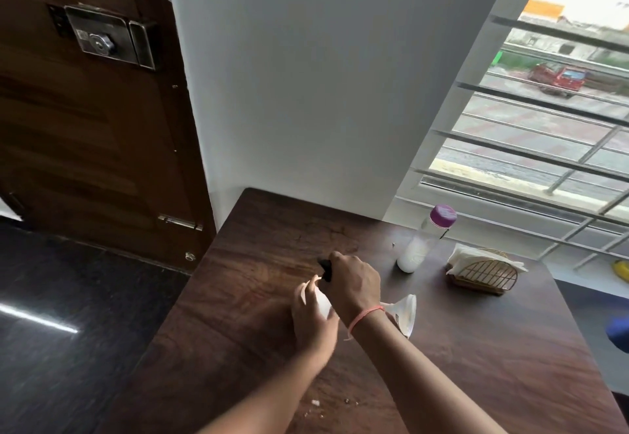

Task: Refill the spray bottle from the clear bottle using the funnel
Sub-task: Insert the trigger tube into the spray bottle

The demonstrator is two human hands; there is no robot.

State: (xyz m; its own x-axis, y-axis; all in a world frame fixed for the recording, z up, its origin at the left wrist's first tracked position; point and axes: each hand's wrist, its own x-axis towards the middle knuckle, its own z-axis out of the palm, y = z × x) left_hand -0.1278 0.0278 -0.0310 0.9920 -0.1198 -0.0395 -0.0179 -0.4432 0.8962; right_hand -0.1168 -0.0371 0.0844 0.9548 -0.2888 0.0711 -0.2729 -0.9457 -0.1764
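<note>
A white spray bottle (322,302) stands on the wooden table (238,297), mostly hidden by my hands. My left hand (311,318) grips its body. My right hand (354,285) is curled round its black spray head (326,268) at the top. A white funnel (406,314) lies on its side on the table just right of my right wrist. The clear bottle (425,239) with a purple cap stands upright further back and to the right, near the window, with white liquid in its lower part.
A wire napkin holder (485,272) with white tissues sits at the right of the table. A barred window runs along the right side. A white wall and a wooden door stand behind. Small crumbs (316,403) lie near the table's front.
</note>
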